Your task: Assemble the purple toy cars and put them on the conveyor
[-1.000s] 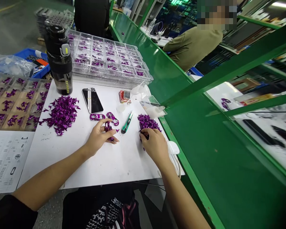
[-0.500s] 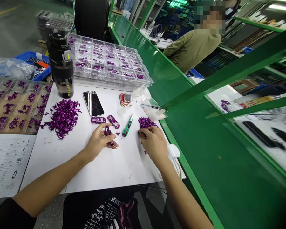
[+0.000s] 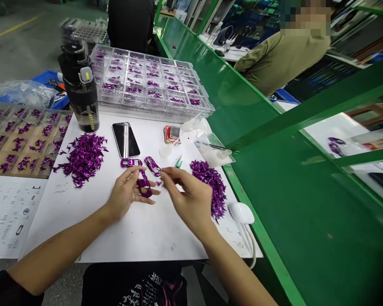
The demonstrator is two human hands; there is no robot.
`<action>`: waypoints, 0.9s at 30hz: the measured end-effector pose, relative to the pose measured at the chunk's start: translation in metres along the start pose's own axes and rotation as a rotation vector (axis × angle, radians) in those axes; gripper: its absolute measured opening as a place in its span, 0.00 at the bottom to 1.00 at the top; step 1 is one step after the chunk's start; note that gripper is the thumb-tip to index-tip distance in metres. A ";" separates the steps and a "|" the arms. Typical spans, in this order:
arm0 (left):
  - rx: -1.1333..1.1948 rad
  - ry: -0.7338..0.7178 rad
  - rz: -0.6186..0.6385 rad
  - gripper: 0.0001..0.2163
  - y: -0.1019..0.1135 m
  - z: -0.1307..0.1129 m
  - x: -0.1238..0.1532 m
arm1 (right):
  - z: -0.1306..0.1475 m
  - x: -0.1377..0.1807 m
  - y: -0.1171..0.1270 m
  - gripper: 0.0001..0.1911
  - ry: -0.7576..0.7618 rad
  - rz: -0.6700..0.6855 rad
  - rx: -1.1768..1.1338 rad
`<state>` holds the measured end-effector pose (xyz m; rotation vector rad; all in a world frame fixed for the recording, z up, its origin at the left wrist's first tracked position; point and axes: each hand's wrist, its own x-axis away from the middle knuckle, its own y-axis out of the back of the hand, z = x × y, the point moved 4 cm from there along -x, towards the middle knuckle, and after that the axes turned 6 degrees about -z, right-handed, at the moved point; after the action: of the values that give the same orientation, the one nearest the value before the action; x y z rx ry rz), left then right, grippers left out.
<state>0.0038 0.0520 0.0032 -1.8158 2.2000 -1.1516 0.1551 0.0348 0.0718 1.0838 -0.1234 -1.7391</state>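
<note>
My left hand [image 3: 127, 191] rests on the white board [image 3: 140, 229] and holds a purple oval metal link [image 3: 144, 183] between thumb and fingers. My right hand [image 3: 188, 195] is just right of it, its fingertips pinched on a tiny purple piece close to the link. Two more purple links [image 3: 130, 162] lie on the board just beyond my left hand. A pile of small purple parts [image 3: 212, 182] lies to the right of my right hand. A bigger pile of purple parts [image 3: 83, 155] lies at the left.
A black phone [image 3: 125, 139], a dark water bottle [image 3: 81, 91] and a green-handled cutter [image 3: 179, 161] stand on the board. Clear compartment trays [image 3: 147, 83] with purple parts are behind, another tray [image 3: 19, 138] at left. A white mouse [image 3: 241, 212] sits near the green bench [image 3: 274, 170]. A person in an olive shirt [image 3: 281, 59] sits opposite.
My right hand left the right-hand pile and moved left toward the link in my left hand. The pile it covered now shows fully.
</note>
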 end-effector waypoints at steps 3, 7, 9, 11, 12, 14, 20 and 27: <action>0.026 -0.043 -0.078 0.19 0.001 0.000 -0.001 | 0.012 0.000 -0.017 0.07 0.179 -0.012 0.030; 0.031 -0.064 -0.148 0.18 0.001 0.003 -0.003 | 0.009 0.009 -0.027 0.11 0.268 -0.058 0.059; 0.032 -0.057 -0.165 0.18 0.001 0.004 -0.003 | 0.008 0.012 -0.029 0.13 0.300 -0.057 0.048; 0.028 -0.056 -0.180 0.18 0.001 0.004 -0.003 | 0.008 0.014 -0.029 0.15 0.335 -0.043 0.040; 0.026 -0.055 -0.185 0.17 0.001 0.004 -0.003 | 0.009 0.015 -0.029 0.16 0.349 -0.033 0.042; 0.023 -0.053 -0.189 0.17 0.000 0.004 -0.003 | 0.011 0.017 -0.030 0.18 0.375 -0.016 0.060; 0.050 -0.036 -0.220 0.16 0.000 0.005 -0.003 | 0.012 0.021 -0.029 0.24 0.366 -0.034 0.054; 0.061 -0.031 -0.221 0.16 -0.001 0.003 -0.002 | 0.012 0.022 -0.029 0.25 0.352 -0.005 0.062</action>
<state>0.0069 0.0525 0.0006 -2.0763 1.9638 -1.2036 0.1245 0.0258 0.0497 1.4190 0.0455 -1.5310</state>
